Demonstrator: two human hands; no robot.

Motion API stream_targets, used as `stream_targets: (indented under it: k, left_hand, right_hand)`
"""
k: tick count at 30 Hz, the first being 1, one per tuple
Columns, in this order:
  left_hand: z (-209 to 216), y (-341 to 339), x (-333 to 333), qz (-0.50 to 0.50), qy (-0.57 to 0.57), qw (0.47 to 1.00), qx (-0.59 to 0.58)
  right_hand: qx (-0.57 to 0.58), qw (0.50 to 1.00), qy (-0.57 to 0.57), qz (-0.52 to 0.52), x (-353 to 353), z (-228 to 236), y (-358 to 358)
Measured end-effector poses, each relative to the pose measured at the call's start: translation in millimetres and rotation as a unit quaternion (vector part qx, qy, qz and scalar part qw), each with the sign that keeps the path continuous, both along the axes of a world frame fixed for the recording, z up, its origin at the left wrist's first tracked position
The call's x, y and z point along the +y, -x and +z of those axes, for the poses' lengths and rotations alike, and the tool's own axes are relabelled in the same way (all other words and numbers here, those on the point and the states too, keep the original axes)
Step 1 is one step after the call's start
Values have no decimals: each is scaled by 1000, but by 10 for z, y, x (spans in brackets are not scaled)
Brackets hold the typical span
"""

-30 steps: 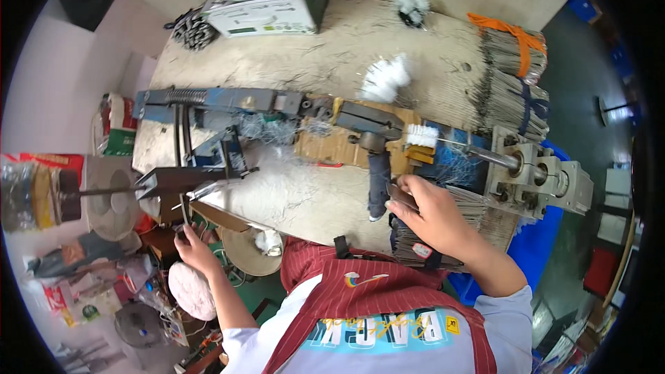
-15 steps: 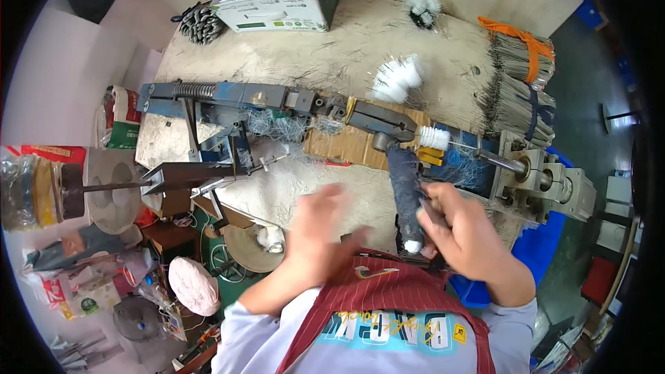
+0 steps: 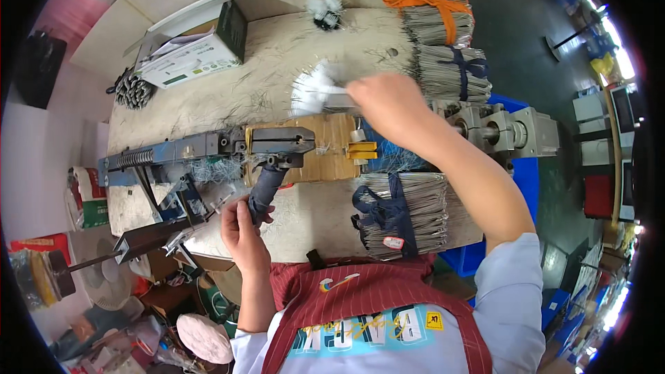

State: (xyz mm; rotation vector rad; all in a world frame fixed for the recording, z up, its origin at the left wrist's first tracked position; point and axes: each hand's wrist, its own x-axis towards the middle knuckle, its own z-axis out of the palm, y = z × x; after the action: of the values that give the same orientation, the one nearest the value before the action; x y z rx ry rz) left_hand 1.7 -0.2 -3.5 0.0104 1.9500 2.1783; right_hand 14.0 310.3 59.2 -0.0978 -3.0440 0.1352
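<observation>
My left hand (image 3: 248, 233) is closed round the lower end of a dark cloth-wrapped handle (image 3: 266, 188), which joins the steel clamp (image 3: 280, 142) on the bench machine. My right hand (image 3: 391, 105) reaches over the machine, its fingers closed. From them a blurred white brush (image 3: 337, 99) points left, right beside a small pile of white bristle brushes (image 3: 310, 88); motion smears its outline, and my fingers hide its other end. A yellow block (image 3: 361, 150) sits to the right of the clamp, on the machine's line.
Tied wire bundles lie near me (image 3: 409, 211) and at the far right (image 3: 450, 73). An open carton (image 3: 197, 55) stands at the back left, with a black-and-white brush (image 3: 324, 12) farther right. The motor end (image 3: 509, 130) juts out at the right. Loose bristles litter the worktop (image 3: 270, 48).
The white brush has left the machine and is in my right hand, now beyond the machine. My left hand has taken the wrapped handle, which my right hand held. The view has shifted right.
</observation>
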Motion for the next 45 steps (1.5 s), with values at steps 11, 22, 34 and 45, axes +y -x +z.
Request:
stream_targets:
  k: [11,22,34,45]
  left_hand:
    - [-262,-45,-121,-119,83,989,-25]
    - [118,-149,112,-188,150,962,131]
    - [724,-384,1267,-570,42,816,90]
    - [1221,229,1432,-524,161,833,75]
  right_hand:
    - [24,982,189,-10,-117,393,-1021]
    - [-53,930,323,-168,-25,-151,-2373]
    - [119,838,521,-109,124,771,-1915]
    - [73,899,429,-45,558,576,-1071]
